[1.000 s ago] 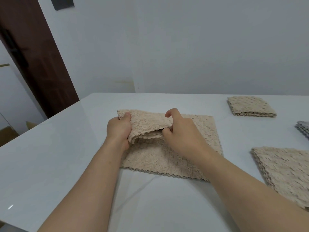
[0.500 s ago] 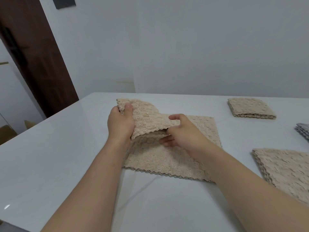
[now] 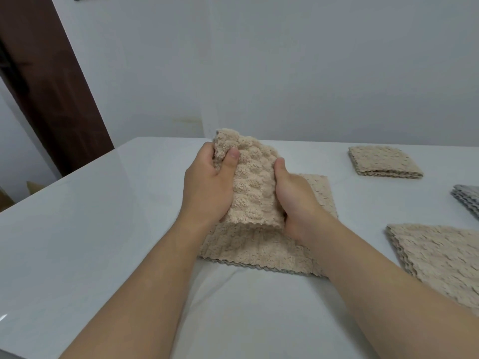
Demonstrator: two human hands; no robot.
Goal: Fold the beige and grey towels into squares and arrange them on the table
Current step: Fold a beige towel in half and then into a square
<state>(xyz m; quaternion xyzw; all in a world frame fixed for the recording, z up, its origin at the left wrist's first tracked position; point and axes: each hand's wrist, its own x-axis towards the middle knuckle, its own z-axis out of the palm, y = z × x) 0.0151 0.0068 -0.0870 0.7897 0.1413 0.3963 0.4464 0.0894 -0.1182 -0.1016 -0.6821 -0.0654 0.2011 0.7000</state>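
A beige towel (image 3: pixel 250 187) is lifted off a pile of flat beige towels (image 3: pixel 248 248) at the middle of the white table (image 3: pixel 103 229). My left hand (image 3: pixel 207 187) grips its upper left corner, thumb on top. My right hand (image 3: pixel 293 200) holds its right edge, fingers hidden underneath. The towel hangs tilted between both hands. A folded beige square (image 3: pixel 383 163) lies at the far right. A grey towel stack (image 3: pixel 466 200) shows at the right edge.
Another stack of flat beige towels (image 3: pixel 440 257) lies at the near right, partly out of frame. A dark brown door (image 3: pixel 49 86) stands at the left beyond the table's edge. A white wall runs behind the table.
Both hands have raised the top beige towel from the pile and drawn it together; it lay partly lifted on the pile before. My right hand shifted from the top edge to the right side.
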